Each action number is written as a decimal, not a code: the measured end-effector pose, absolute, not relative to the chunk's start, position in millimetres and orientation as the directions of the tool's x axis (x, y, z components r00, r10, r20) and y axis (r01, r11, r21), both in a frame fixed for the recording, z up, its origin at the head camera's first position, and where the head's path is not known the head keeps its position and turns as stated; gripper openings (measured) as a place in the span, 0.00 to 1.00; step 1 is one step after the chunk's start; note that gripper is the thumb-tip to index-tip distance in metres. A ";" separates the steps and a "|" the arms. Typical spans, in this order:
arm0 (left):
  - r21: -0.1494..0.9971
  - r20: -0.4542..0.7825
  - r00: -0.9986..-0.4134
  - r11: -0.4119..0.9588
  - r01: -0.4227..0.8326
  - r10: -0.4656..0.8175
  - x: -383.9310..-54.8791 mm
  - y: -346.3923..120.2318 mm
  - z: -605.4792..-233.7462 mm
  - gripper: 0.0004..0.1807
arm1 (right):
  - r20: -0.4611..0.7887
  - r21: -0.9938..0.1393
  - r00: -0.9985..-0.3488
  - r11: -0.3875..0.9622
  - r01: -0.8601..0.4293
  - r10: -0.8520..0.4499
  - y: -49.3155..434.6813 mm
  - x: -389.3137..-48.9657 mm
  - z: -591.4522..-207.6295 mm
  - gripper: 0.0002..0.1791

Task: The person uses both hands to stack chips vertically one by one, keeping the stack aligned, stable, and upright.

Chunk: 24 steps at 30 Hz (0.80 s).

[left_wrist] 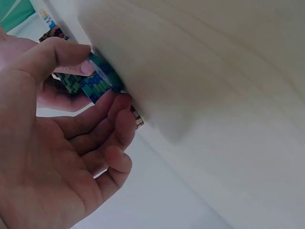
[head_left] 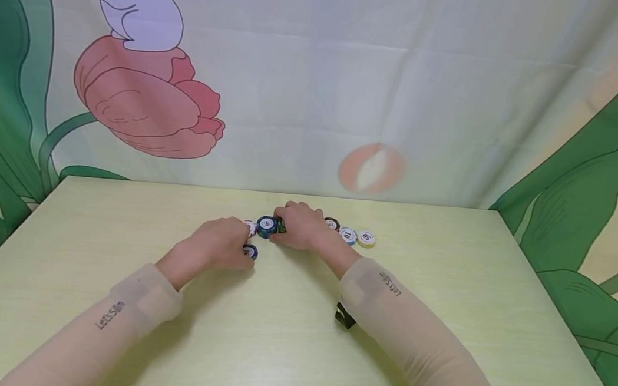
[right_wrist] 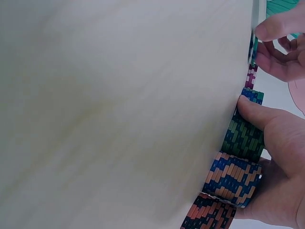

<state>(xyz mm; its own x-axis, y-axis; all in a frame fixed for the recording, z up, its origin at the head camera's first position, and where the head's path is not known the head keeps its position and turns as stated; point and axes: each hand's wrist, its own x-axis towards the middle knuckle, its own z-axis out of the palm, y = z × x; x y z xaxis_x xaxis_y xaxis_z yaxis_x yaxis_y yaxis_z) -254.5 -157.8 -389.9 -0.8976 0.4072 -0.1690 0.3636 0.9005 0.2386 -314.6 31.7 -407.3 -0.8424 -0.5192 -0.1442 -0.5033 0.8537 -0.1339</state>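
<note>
In the head view, my left hand [head_left: 212, 243] pinches a blue-and-green poker chip [head_left: 251, 251] just above the table. The left wrist view shows that chip [left_wrist: 106, 71] tilted between thumb and fingers. My right hand [head_left: 302, 225] curls round a blue-and-green stack of poker chips [head_left: 267, 226], its thumb on the near side. Beside that stack, a green stack [right_wrist: 242, 136] stands partly under the right hand. A blue-and-orange stack [right_wrist: 232, 179] follows it in the row. Left of the gripped stack, a white-and-red stack [head_left: 251, 228] is half hidden by my left hand.
Farther right in the row are a dark stack [head_left: 331, 223], a light-blue stack [head_left: 347, 235] and a yellow stack [head_left: 367, 238]. The pale table [head_left: 442, 272] ends at a printed curtain [head_left: 293, 97]. A small black object [head_left: 344, 316] shows beside the right sleeve.
</note>
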 end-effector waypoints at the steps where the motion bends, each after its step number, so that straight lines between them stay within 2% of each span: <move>1: 0.246 -0.159 -0.898 0.897 0.367 0.411 -255.2 -158.2 -390.6 0.11 | -0.143 -0.134 -0.843 0.854 -0.503 -0.519 31.7 -315.0 -407.7 0.27; 14: 0.315 0.032 -0.910 0.860 0.402 0.414 -265.5 -151.4 -387.1 0.11 | -0.129 -0.118 -0.843 0.852 -0.510 -0.522 32.3 -314.4 -408.6 0.24; 24: 0.293 0.066 -0.934 0.888 0.355 0.352 -275.5 -143.1 -390.1 0.12 | -0.129 -0.125 -0.842 0.851 -0.510 -0.523 32.2 -314.9 -408.0 0.24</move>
<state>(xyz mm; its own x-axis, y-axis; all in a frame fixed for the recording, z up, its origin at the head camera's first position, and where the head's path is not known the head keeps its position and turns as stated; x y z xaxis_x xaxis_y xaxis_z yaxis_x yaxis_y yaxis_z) -275.5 -143.1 -390.1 -0.9337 0.3520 0.0657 0.3553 0.8877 0.2929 -314.9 32.2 -408.0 -0.8424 -0.5233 -0.1287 -0.5097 0.8512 -0.1249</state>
